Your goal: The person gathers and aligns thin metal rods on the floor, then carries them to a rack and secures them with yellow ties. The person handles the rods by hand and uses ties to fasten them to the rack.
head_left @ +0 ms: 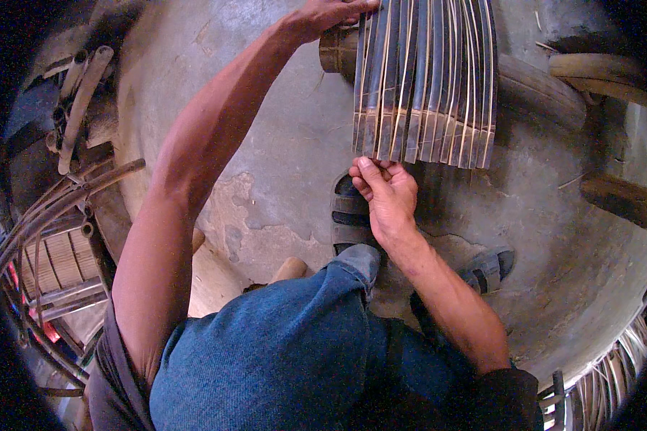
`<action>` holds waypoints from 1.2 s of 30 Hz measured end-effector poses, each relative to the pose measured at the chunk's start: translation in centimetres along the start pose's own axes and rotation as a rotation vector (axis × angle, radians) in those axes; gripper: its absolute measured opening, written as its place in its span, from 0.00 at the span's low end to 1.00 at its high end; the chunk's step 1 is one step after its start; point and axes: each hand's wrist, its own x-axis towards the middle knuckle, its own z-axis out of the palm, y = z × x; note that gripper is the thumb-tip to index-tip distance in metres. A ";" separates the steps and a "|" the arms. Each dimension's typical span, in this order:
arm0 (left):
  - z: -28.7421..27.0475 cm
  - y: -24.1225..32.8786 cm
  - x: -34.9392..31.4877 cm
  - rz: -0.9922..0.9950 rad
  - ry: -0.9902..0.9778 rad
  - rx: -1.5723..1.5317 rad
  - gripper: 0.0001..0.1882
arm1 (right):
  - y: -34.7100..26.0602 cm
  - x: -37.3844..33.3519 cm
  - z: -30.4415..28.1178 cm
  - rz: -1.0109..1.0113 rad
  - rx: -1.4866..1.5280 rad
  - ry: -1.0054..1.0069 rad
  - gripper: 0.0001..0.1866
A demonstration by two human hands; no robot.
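Observation:
A split bamboo panel (pixel 424 79), made of dark strips with pale slits between them, lies across a thick round log (pixel 543 90) at the top. My left hand (pixel 331 16) grips the panel's left side near the upper picture border, which cuts off part of the hand. Below the panel's lower left corner, my right hand (pixel 388 190) is closed, thumb against curled fingers. Its fingertips are at the cut ends of the strips; anything pinched between them is too small to make out.
My sandalled feet (pixel 352 215) are on the concrete floor (pixel 266 136) beneath the panel. Bamboo poles (pixel 83 108) and a bamboo frame (pixel 65 251) stand at left. Another log (pixel 618 201) lies at right, with a bundle of thin strips (pixel 611 381) at lower right.

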 end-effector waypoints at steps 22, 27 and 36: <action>6.2 2.5 -2.7 0.643 0.226 1.007 0.37 | -4.4 -1.2 -5.1 0.019 -0.302 -0.053 0.19; 7.9 3.9 -2.8 0.859 0.167 1.202 0.35 | -6.8 -2.0 -8.4 -0.034 -0.407 0.084 0.15; 12.9 2.7 -1.8 0.863 -0.055 1.285 0.35 | -11.7 -1.2 -9.9 -0.049 -0.103 0.099 0.12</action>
